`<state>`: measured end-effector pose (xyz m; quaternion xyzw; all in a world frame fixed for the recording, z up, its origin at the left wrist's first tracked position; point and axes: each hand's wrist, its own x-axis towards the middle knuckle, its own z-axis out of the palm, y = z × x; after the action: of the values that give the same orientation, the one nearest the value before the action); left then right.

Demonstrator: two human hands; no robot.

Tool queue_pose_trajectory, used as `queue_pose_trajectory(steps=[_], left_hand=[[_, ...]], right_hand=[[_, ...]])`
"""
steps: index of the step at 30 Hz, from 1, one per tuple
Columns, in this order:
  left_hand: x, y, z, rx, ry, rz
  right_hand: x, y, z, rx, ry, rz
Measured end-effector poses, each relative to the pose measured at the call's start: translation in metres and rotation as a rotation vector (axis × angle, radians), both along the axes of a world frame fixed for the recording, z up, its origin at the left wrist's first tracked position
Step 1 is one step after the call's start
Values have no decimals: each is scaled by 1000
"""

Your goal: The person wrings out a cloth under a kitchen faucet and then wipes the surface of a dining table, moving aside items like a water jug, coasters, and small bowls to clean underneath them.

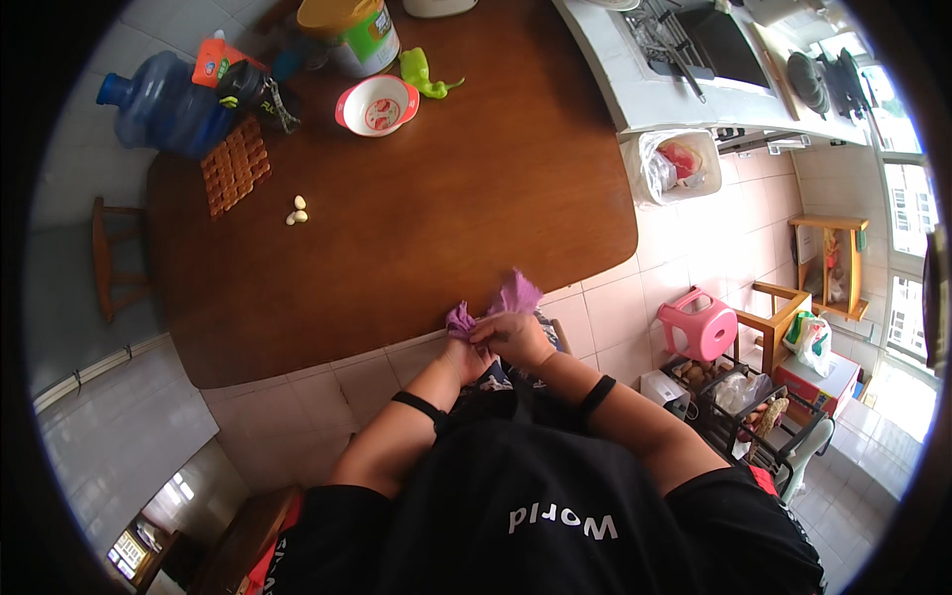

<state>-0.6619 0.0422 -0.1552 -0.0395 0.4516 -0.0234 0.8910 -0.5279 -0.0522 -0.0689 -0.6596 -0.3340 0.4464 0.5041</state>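
A crumpled purple cloth (pixel 518 294) is in my right hand (pixel 518 339), just off the front edge of the brown wooden table (pixel 446 223). Its two ends stick out past the fingers, and the middle is covered by them. Beneath and to the left, my left hand (pixel 470 362) is turned palm up against the bunched end of the cloth. Its fingers are partly hidden, so its grip is unclear. Farther off on the tabletop lie three small whitish pieces, which look like peeled garlic cloves (pixel 300 202).
At the back are a red-rimmed bowl (pixel 379 108), a green pepper (pixel 420 72), a large tin (pixel 357 37), a dark bottle (pixel 253 93), a blue water jug (pixel 167 104) and a woven mat (pixel 234 167). On the right are a lined bin (pixel 673 167) and a pink stool (pixel 699 325).
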Motion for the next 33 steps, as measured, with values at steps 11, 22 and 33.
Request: queue_pose_trajectory(steps=[11,22,33], left_hand=[[155,0,159,344,-335,-437],[410,-106,163,1013,-442,-647],[497,-143,99,1150,-301,-563]], right_hand=[[162,-62,90,243,693,-630],[377,-104,120,398,357,-908],[480,-135,81,-49,-323,-649]])
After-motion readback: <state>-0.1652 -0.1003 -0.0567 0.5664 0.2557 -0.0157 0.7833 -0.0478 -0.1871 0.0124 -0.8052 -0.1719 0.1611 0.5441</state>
